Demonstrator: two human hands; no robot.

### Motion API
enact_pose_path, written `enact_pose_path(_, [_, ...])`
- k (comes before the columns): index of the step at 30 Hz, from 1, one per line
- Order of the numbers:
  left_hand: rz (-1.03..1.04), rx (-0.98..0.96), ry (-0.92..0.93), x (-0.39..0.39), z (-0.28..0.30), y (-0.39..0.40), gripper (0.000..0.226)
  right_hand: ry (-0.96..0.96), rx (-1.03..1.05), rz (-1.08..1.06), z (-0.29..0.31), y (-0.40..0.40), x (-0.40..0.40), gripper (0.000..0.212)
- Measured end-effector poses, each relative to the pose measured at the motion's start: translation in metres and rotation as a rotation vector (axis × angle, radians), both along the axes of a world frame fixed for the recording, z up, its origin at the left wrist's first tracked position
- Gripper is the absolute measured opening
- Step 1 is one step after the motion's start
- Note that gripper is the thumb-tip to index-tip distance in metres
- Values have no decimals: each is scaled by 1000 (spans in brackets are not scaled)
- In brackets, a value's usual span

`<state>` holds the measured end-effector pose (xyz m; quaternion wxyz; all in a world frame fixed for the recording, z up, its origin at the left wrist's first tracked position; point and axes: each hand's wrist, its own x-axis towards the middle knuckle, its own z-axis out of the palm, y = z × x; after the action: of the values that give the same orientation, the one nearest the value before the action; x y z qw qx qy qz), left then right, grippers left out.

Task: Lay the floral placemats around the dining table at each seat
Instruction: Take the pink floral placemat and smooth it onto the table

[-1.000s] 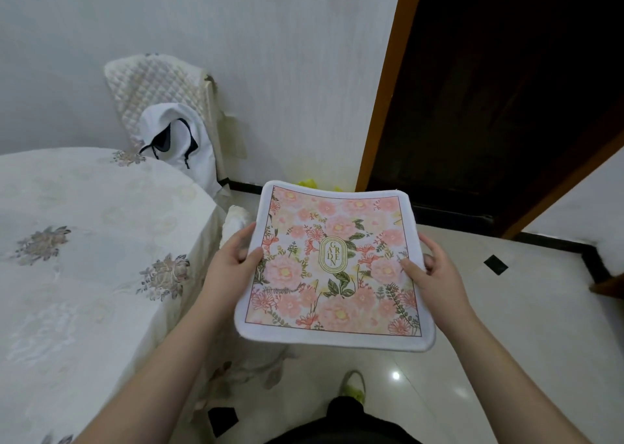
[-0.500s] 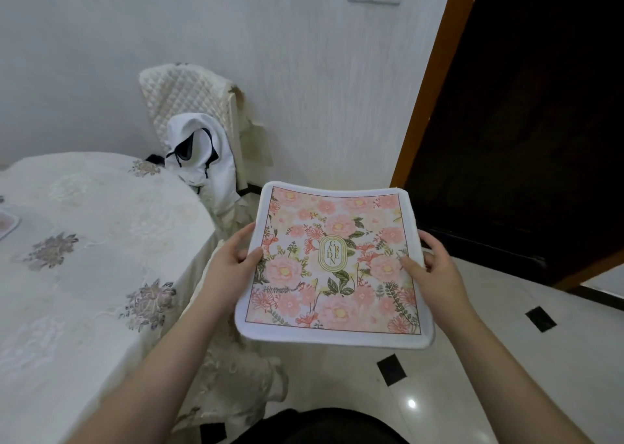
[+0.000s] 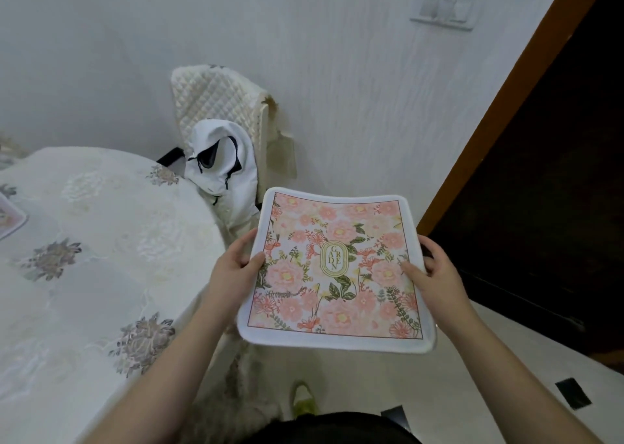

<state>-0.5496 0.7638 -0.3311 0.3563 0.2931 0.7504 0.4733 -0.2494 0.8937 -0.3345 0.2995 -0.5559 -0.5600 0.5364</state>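
Observation:
I hold a square floral placemat (image 3: 334,271) with a white border flat in the air, to the right of the dining table (image 3: 84,258). My left hand (image 3: 234,263) grips its left edge, thumb on top. My right hand (image 3: 434,273) grips its right edge the same way. The table wears a pale cloth with grey flower embroidery. A corner of another placemat (image 3: 10,220) lies on the table at the far left edge of the view.
A quilted chair (image 3: 216,102) with a white hooded garment (image 3: 223,160) draped on it stands against the wall beyond the table. A dark doorway (image 3: 540,173) with an orange frame is at the right. Pale tiled floor (image 3: 506,359) lies below.
The view has swung left and shifted toward the table: more tablecloth and a second placemat's corner now show. The placemat stays held level in both hands.

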Motion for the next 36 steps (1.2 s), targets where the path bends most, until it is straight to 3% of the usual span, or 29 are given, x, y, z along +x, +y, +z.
enact_pose_path(15, [205, -1, -106, -67, 0, 83, 44, 10, -38, 180, -8, 137, -100, 56])
enact_pose_path(19, [268, -57, -23, -77, -5, 111, 43, 20, -65, 280, -16, 184, -124, 53])
enact_pose_path(25, [452, -71, -72, -82, -2, 144, 41, 61, -104, 464, -12, 251, -162, 54])
enact_pose_path(36, [713, -89, -30, -93, 0, 129, 41, 70, -149, 769, -20, 291, -248, 55])
